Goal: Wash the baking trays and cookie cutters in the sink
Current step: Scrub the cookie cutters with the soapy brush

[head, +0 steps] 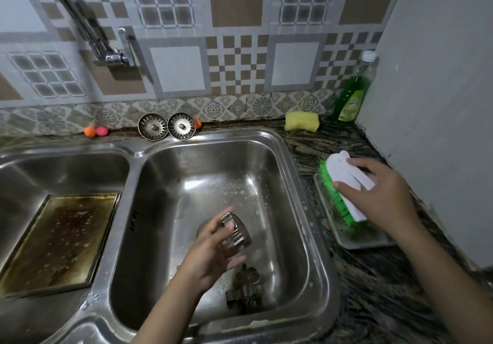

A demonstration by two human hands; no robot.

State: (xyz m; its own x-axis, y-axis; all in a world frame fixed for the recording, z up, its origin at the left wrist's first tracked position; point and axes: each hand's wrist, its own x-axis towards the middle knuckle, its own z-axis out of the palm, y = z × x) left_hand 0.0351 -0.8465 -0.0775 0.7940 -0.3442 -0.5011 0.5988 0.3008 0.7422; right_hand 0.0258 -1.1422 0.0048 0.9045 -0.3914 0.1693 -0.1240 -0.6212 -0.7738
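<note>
My left hand (pixel 213 250) holds a metal cookie cutter (pixel 236 230) over the right basin of the steel sink (pixel 293 156). Other metal cutters (pixel 245 287) lie on the basin floor below it. A greasy, browned baking tray (pixel 61 239) lies in the left basin. My right hand (pixel 381 194) grips a white scrub brush with green bristles (pixel 344 186) above a small tray (pixel 354 237) on the counter to the right of the sink.
A tap (pixel 106 50) is mounted on the tiled wall above the left basin. Two sink strainers (pixel 166 126) and small coloured balls (pixel 96 131) sit behind the sink. A yellow sponge (pixel 301 121) and a green dish-soap bottle (pixel 352 95) stand at the back right by a wall.
</note>
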